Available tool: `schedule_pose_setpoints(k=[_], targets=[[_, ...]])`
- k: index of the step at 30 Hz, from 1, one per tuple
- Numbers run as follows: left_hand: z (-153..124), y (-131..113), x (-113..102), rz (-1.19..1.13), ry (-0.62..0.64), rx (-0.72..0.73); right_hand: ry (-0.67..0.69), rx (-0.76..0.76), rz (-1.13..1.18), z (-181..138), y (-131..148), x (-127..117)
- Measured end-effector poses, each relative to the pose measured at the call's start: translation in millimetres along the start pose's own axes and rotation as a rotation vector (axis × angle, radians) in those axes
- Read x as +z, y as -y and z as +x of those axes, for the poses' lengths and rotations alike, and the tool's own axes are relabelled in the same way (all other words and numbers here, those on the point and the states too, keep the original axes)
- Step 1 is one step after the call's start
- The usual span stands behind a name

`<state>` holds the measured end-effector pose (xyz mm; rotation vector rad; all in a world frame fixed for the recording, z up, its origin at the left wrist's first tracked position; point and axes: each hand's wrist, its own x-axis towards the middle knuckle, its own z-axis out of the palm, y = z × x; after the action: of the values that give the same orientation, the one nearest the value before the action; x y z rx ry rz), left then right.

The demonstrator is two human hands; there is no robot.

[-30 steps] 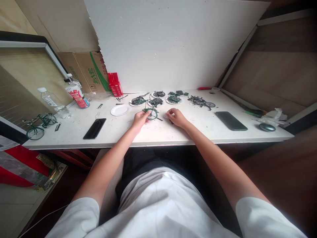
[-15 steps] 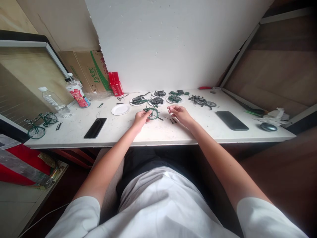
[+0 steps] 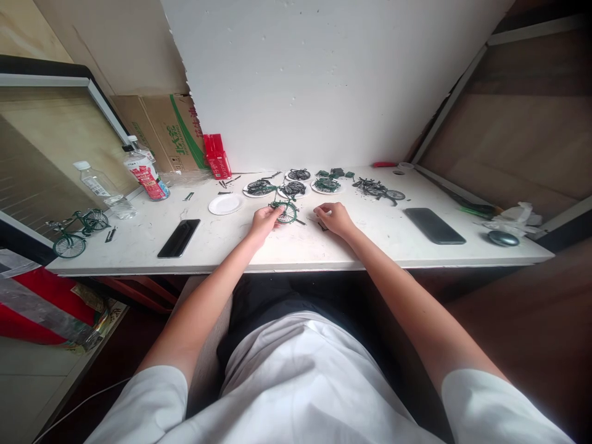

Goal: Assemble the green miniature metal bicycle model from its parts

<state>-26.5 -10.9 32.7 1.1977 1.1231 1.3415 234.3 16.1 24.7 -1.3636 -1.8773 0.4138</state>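
My left hand [image 3: 265, 223] is closed on a green model bicycle [image 3: 287, 212], pinching it beside its near wheel, over the front middle of the table. The bicycle's frame points away towards the plates of parts. To its right, my right hand [image 3: 335, 218] is lowered to the tabletop with fingers curled together. Small black parts [image 3: 322, 227] lie under and beside that hand, mostly covered by it. Whatever its fingertips may grip is too small to make out. A thin dark piece [image 3: 300, 222] lies between the two hands.
White plates with dark wheels [image 3: 259, 187] and green frames [image 3: 327, 184] stand at the back. A bare paper plate [image 3: 225, 204] and a phone [image 3: 179, 238] lie left. A finished model bicycle [image 3: 79, 232] and bottles [image 3: 147, 177] stand further left. Black parts [image 3: 378, 190] and a dark slab [image 3: 433, 226] lie right.
My right hand has come down and slightly nearer onto the small black parts, its fingers curling in. My left hand keeps hold of the model bicycle, nearly still.
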Motion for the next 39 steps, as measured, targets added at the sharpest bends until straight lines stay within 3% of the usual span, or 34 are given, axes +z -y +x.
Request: schedule_pose_setpoints(k=[8, 15, 23, 39], targets=[[-1, -2, 2, 0.007, -0.016, -0.003, 0.043, -0.156, -0.161, -2, -2, 2], [-3, -2, 2, 0.005, 0.009, 0.004, 0.038, -0.255, -0.171, -6, 6, 2], [0, 1, 2, 0.022, 0.019, 0.024, 0.068, -0.285, -0.257, -6, 13, 5], [-1, 0, 4, 0.047, 0.013, 0.040, 0.134, -0.342, -0.196, -4, 6, 2]])
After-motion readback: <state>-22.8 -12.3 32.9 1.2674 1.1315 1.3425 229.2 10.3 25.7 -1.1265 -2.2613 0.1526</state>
